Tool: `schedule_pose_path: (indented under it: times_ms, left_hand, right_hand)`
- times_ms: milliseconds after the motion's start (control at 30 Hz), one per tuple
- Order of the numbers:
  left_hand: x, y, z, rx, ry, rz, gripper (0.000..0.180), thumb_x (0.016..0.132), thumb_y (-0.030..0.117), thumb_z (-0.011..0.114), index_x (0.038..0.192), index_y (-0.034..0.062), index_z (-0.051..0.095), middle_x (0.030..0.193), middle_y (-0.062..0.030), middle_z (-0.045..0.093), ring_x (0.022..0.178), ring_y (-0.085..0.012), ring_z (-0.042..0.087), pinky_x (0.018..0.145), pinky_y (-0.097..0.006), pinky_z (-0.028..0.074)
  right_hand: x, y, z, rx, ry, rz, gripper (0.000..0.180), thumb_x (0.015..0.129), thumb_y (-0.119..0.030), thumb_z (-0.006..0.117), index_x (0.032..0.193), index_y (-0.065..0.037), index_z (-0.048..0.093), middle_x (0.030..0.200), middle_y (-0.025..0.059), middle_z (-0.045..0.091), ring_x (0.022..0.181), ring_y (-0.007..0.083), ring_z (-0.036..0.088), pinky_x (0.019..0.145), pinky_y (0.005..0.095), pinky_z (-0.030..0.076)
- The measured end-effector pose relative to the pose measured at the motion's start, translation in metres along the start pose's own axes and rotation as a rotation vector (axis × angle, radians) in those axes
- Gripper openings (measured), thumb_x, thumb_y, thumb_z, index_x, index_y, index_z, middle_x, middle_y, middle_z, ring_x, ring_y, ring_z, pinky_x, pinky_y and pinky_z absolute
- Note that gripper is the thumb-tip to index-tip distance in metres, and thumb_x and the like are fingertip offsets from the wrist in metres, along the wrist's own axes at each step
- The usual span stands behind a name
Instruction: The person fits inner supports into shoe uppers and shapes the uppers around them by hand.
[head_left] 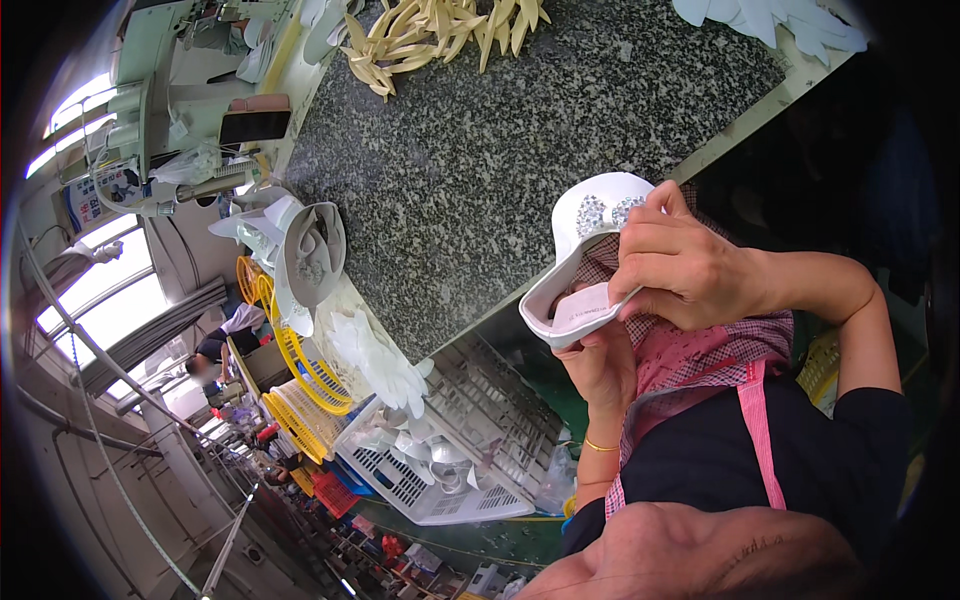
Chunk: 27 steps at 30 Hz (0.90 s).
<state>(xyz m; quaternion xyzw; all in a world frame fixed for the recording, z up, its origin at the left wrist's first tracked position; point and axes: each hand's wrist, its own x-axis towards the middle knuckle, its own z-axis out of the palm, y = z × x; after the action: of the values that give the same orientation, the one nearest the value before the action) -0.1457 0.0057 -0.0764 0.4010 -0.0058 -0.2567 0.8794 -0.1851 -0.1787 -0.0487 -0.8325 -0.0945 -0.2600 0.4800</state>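
Note:
Both my hands hold a white shoe upper in front of my body, off the near edge of the stone worktop. Clusters of clear rhinestones decorate its rounded toe end, and checked cloth shows through its opening. My right hand is closed on the right side, with its thumb and fingers at the rim by the rhinestones and the light inner lining. Below, my left hand, with a gold bracelet at the wrist, grips the lower rounded end from underneath; its fingertips are partly hidden.
Speckled dark stone covers the worktop. Beige curved strips lie at its far edge, white cut pieces at far right. Along the left are stacked white uppers, thin white pieces, yellow baskets, a white crate and a phone.

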Motion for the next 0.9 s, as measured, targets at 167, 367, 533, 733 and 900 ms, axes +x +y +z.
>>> schedule_pose_path:
  times_ms: [167, 367, 533, 733, 900]
  left_hand:
    - [0.005, -0.007, 0.001, -0.066, -0.043, 0.006, 0.066, 0.083, 0.018, 0.081, 0.136, 0.0021, 0.046, 0.12, -0.0028, 0.051, 0.114, -0.0186, 0.051, 0.101, -0.037, 0.047]
    - [0.002, -0.008, 0.01, -0.034, -0.033, 0.013, 0.067, 0.083, 0.013, 0.08, 0.138, 0.002, 0.043, 0.118, -0.0008, 0.048, 0.114, -0.0172, 0.047, 0.099, -0.033, 0.047]
    - [-0.001, -0.002, 0.017, -0.24, -0.054, -0.293, 0.067, 0.082, 0.026, 0.082, 0.136, 0.0041, 0.047, 0.119, -0.0013, 0.051, 0.116, -0.0167, 0.049, 0.102, -0.035, 0.041]
    - [0.0, 0.003, 0.013, -0.321, -0.078, -0.42, 0.068, 0.077, 0.036, 0.085, 0.128, 0.0102, 0.048, 0.12, -0.0015, 0.051, 0.119, -0.0173, 0.048, 0.104, -0.034, 0.039]
    - [0.002, -0.001, 0.015, -0.194, -0.038, -0.305, 0.068, 0.076, 0.036, 0.086, 0.127, 0.0127, 0.047, 0.123, -0.0013, 0.047, 0.119, -0.0163, 0.047, 0.103, -0.033, 0.039]
  right_hand:
    - [0.002, -0.007, -0.001, -0.05, 0.002, 0.036, 0.018, 0.078, -0.017, 0.077, 0.089, -0.014, 0.064, 0.083, -0.0024, 0.055, 0.081, 0.0187, 0.055, 0.083, 0.0394, 0.031]
    - [0.003, -0.012, -0.004, 0.029, 0.047, 0.03, 0.019, 0.077, -0.018, 0.077, 0.088, -0.013, 0.063, 0.085, -0.0009, 0.056, 0.084, 0.0194, 0.056, 0.085, 0.0404, 0.033]
    - [0.002, -0.011, -0.007, 0.042, -0.016, 0.05, 0.016, 0.079, -0.015, 0.075, 0.09, -0.011, 0.063, 0.086, 0.0002, 0.056, 0.087, 0.0189, 0.057, 0.088, 0.0383, 0.034]
    - [-0.005, -0.006, -0.006, 0.085, 0.041, 0.034, 0.016, 0.079, -0.019, 0.078, 0.087, -0.013, 0.064, 0.085, -0.0024, 0.06, 0.082, 0.0175, 0.058, 0.085, 0.039, 0.034]
    - [-0.003, -0.012, -0.008, 0.043, -0.003, 0.031, 0.018, 0.079, -0.019, 0.076, 0.089, -0.012, 0.063, 0.082, 0.0003, 0.057, 0.084, 0.0199, 0.058, 0.085, 0.0377, 0.037]
